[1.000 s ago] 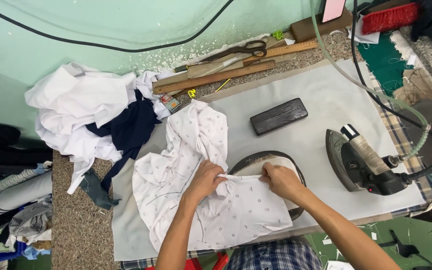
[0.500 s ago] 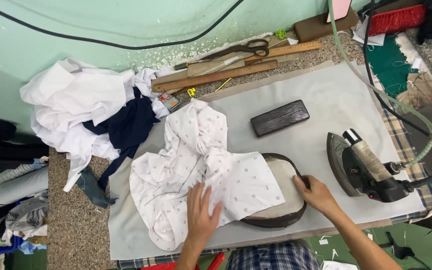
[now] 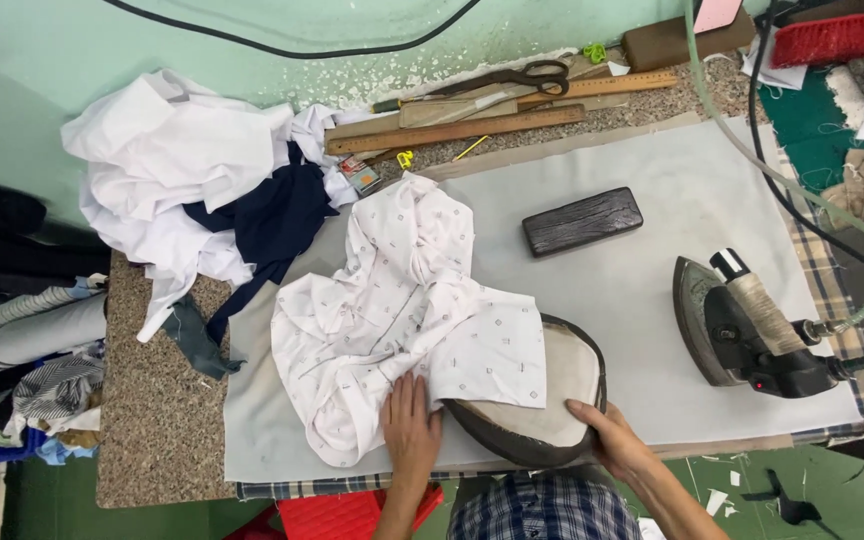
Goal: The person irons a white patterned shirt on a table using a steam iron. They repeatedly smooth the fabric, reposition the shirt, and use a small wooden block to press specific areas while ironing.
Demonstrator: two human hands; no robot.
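A moment ago both hands pinched the white dotted shirt (image 3: 407, 320); now the left hand (image 3: 412, 432) lies flat on it, fingers together, while the right hand (image 3: 612, 440) grips the round pressing pad (image 3: 552, 390) at the surface's near edge.

The shirt (image 3: 402, 320) lies on the worktop (image 3: 652, 200), its right edge draped over the pressing ham (image 3: 552, 405); the left hand (image 3: 410, 432) lies flat on the shirt's near edge, the right hand (image 3: 612, 440) grips the ham's near right rim; the iron (image 3: 752, 330) stands right of the ham; the wooden block (image 3: 582, 221) lies behind it; the heap of cloth (image 3: 182, 180) sits far left; rulers (image 3: 472, 128) and scissors (image 3: 512, 78) lie along the back.
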